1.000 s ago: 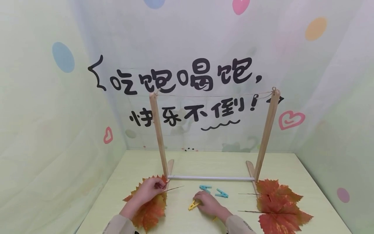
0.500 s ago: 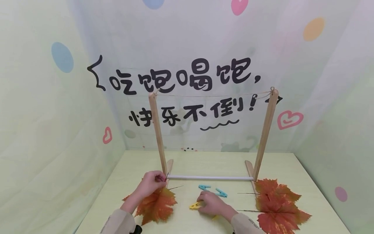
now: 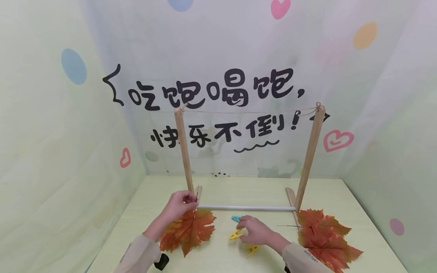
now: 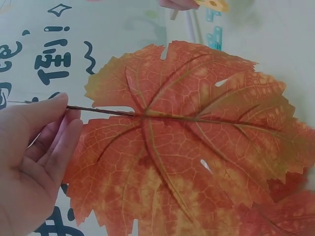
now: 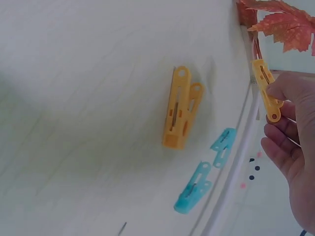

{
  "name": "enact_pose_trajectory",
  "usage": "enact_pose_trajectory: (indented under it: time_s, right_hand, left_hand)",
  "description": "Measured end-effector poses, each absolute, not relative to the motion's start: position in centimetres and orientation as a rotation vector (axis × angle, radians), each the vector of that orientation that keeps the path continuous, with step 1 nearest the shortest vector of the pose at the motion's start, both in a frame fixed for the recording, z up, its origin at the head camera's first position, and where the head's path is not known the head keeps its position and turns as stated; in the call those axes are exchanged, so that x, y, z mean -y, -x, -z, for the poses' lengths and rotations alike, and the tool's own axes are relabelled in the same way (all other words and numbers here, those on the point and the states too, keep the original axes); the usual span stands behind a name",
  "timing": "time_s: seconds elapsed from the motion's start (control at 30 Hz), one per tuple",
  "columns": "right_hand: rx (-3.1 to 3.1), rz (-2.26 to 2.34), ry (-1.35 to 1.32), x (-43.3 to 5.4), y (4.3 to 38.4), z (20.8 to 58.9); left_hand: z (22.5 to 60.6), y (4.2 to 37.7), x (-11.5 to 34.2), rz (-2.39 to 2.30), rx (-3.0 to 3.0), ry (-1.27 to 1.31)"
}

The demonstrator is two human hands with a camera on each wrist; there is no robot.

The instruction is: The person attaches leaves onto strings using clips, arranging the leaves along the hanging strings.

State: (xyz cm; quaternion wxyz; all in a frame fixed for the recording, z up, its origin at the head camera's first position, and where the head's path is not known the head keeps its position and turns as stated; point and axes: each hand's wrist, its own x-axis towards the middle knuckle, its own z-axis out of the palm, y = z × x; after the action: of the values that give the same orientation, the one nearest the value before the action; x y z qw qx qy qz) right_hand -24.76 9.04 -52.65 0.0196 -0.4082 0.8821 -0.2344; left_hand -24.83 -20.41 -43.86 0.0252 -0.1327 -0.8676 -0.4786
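Note:
My left hand (image 3: 179, 201) pinches the thin dark stem of an orange-red artificial maple leaf (image 4: 197, 147) between thumb and fingers. The leaf hangs spread out below that hand, stem upward. A yellow clothespin (image 5: 267, 91) is pinched between thumb and fingers of my right hand (image 3: 257, 230), raised over the table to the right of the leaf. Beneath the right hand a second yellow clothespin (image 5: 179, 108) lies on the table. Two blue clothespins (image 5: 192, 189) lie near the white rod; in the head view the right hand hides most of them.
Two wooden posts (image 3: 310, 159) stand on flat feet, joined low by a white rod (image 3: 246, 207) and at the top by a thin string (image 3: 249, 112). More red leaves (image 3: 327, 242) lie at the right. Another leaf (image 4: 295, 211) shows beneath the held one.
My left hand has lifted the leaf and moved slightly up and right, its stem now turned upright. My right hand has raised the yellow clothespin off the table, uncovering the second yellow one.

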Motion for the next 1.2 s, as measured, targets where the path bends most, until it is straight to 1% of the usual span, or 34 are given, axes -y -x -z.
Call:
enact_pose_trajectory:
  time_s: [0.4,0.73,1.0,1.2]
  right_hand:
    - [-2.698,0.819,1.323,-10.8,25.4,47.5]
    - [-2.703,0.825,1.372,-11.4,26.0,42.8]
    - [-2.750,0.877,1.374,-11.7,26.8,40.1]
    - [-2.780,0.864,1.380,-11.9,27.0,38.0]
  left_hand:
    - [42.2,25.8,20.1,1.533,2.636,0.345]
    - [40.4,26.5,19.6,1.519,2.589,0.361]
    - [39.4,26.9,19.0,1.525,2.573,0.365]
    - [38.6,27.4,18.5,1.514,2.551,0.414]
